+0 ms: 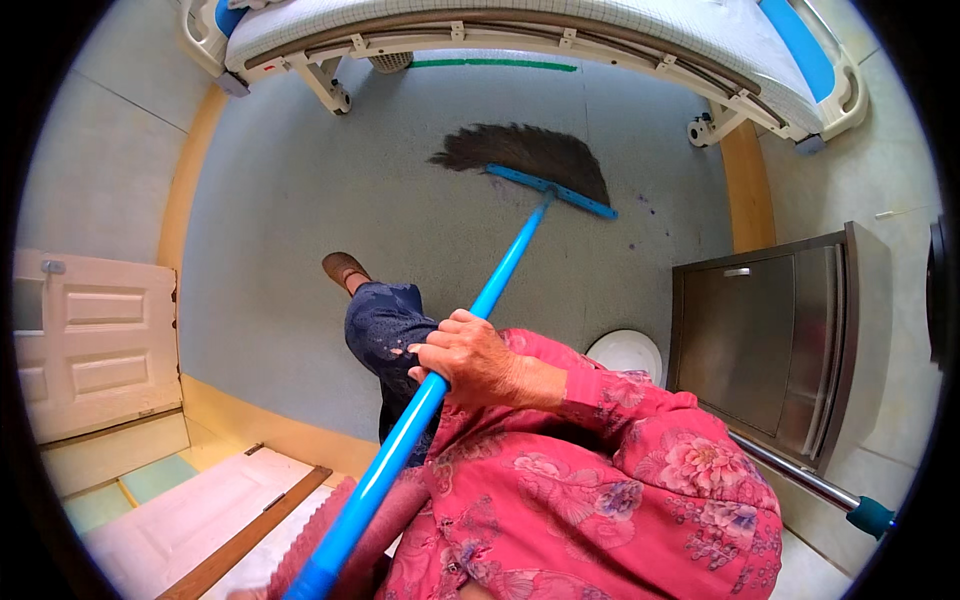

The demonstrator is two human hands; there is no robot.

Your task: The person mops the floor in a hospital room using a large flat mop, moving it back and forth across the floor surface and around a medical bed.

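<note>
My right hand (474, 358) is wrapped around the blue handle (499, 281) of a broom, about midway along its visible length. The handle slants from the lower left up to a blue crossbar with a fan of dark bristles (536, 154), which lies against the grey floor (270, 210). At the bottom edge, only a sliver of my left hand (247, 594) shows beyond a pink cuff, close to the handle's upper end; its fingers are out of the picture. A few small purple spots (646, 204) mark the floor right of the bristles.
A wheeled bed (525, 37) spans the far side, with a perforated basket (391, 61) beneath it. On the right stand a metal-fronted cabinet (739, 337), a round white container (626, 352) and a metal pole (799, 472). White panelled doors (105, 330) hang at the left. My brown shoe (345, 268) rests mid-floor.
</note>
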